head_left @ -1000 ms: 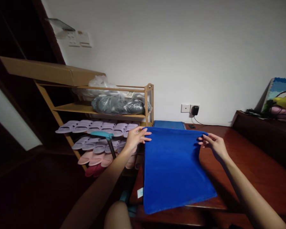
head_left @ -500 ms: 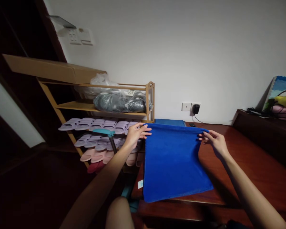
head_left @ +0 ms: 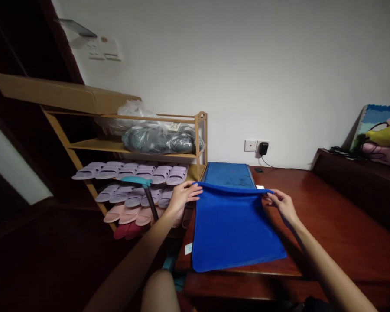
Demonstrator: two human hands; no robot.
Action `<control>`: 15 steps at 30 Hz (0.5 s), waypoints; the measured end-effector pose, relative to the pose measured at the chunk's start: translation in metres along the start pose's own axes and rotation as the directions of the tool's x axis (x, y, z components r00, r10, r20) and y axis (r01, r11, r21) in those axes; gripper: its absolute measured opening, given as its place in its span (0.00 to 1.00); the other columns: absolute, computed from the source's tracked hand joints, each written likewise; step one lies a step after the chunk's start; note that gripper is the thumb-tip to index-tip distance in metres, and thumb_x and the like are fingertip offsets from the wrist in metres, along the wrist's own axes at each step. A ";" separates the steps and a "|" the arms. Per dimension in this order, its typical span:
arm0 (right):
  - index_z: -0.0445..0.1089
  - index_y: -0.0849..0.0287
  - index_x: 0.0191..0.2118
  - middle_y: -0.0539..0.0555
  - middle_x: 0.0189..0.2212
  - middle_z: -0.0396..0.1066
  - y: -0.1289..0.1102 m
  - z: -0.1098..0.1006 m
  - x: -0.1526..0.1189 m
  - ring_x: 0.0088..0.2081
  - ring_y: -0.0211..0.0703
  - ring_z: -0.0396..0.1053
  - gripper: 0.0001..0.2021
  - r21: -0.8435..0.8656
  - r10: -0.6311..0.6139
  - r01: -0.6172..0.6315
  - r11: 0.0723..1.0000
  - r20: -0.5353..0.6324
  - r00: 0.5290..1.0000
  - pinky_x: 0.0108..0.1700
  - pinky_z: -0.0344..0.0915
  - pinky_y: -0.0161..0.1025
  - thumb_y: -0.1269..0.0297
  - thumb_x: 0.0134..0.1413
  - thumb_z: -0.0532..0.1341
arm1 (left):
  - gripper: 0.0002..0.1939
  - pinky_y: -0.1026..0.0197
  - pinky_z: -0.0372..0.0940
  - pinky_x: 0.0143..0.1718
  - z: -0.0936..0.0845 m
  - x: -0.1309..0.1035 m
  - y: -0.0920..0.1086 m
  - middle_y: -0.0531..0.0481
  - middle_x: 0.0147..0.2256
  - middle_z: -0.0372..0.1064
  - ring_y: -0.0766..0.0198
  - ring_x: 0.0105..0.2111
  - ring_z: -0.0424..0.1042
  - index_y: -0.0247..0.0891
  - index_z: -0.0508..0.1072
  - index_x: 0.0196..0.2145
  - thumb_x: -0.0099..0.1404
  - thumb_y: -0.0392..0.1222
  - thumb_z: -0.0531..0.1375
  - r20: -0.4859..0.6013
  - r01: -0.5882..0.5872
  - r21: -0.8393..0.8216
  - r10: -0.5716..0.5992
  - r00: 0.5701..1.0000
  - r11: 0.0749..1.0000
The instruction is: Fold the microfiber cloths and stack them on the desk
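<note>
A bright blue cloth point(head_left: 232, 232) is stretched between my two hands, its far edge raised and its near edge lying along the front of the reddish-brown wooden table point(head_left: 341, 225). My left hand point(head_left: 183, 199) pinches the far left corner between thumb and fingers. At the far right corner, my right hand point(head_left: 281, 206) grips the cloth the same way. A small white tag point(head_left: 188, 248) sticks out from the cloth's left side. Behind the raised edge lies a flat, darker blue item point(head_left: 228, 174), partly hidden by the cloth.
A wooden rack point(head_left: 200, 138) at left holds several rows of slippers point(head_left: 133, 170), a plastic-wrapped bundle point(head_left: 162, 138) and a cardboard box point(head_left: 68, 95). A teal-topped handle point(head_left: 136, 181) rises before it. A black plug point(head_left: 263, 148) sits in the wall socket; a colourful picture point(head_left: 377, 123) stands at right.
Both hands have lowered the cloth's far edge and brought it a little nearer, so more of the darker blue item behind shows. The view has shifted slightly.
</note>
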State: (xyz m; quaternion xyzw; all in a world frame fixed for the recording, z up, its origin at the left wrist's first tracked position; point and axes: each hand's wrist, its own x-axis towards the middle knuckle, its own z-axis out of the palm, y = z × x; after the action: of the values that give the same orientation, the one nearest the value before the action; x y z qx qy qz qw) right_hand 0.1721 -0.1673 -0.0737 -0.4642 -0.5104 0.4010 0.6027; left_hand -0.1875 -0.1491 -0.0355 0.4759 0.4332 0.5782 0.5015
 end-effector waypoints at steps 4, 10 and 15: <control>0.74 0.59 0.39 0.55 0.39 0.75 0.012 0.005 -0.001 0.42 0.49 0.73 0.20 0.050 -0.034 0.038 0.998 -0.074 0.997 0.36 0.70 0.38 0.50 0.43 0.67 | 0.16 0.55 0.73 0.37 -0.001 0.003 -0.020 0.41 0.34 0.76 0.49 0.43 0.75 0.34 0.67 0.38 0.57 0.42 0.67 -0.017 0.025 -0.106 -0.027 0.999 0.994; 0.73 0.59 0.38 0.56 0.38 0.75 0.015 0.007 -0.003 0.42 0.49 0.73 0.21 0.102 -0.012 0.031 0.994 -0.188 0.982 0.34 0.71 0.39 0.51 0.40 0.69 | 0.14 0.53 0.73 0.38 0.009 0.009 -0.033 0.42 0.35 0.75 0.49 0.43 0.75 0.34 0.67 0.39 0.58 0.41 0.66 -0.013 -0.016 -0.143 0.015 1.000 0.990; 0.72 0.58 0.37 0.56 0.36 0.76 0.025 0.005 0.007 0.39 0.48 0.74 0.21 0.101 0.070 -0.053 0.993 -0.176 0.982 0.31 0.71 0.38 0.50 0.38 0.69 | 0.14 0.55 0.73 0.36 0.009 0.027 -0.036 0.41 0.33 0.75 0.49 0.42 0.76 0.34 0.68 0.37 0.58 0.42 0.66 0.017 0.043 -0.107 -0.041 0.999 0.993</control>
State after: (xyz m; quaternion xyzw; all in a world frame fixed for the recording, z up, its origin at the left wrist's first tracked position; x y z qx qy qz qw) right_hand 0.1684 -0.1536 -0.0955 -0.4844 -0.4196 0.4001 0.6552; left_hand -0.1744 -0.1180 -0.0658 0.4432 0.4076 0.5865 0.5416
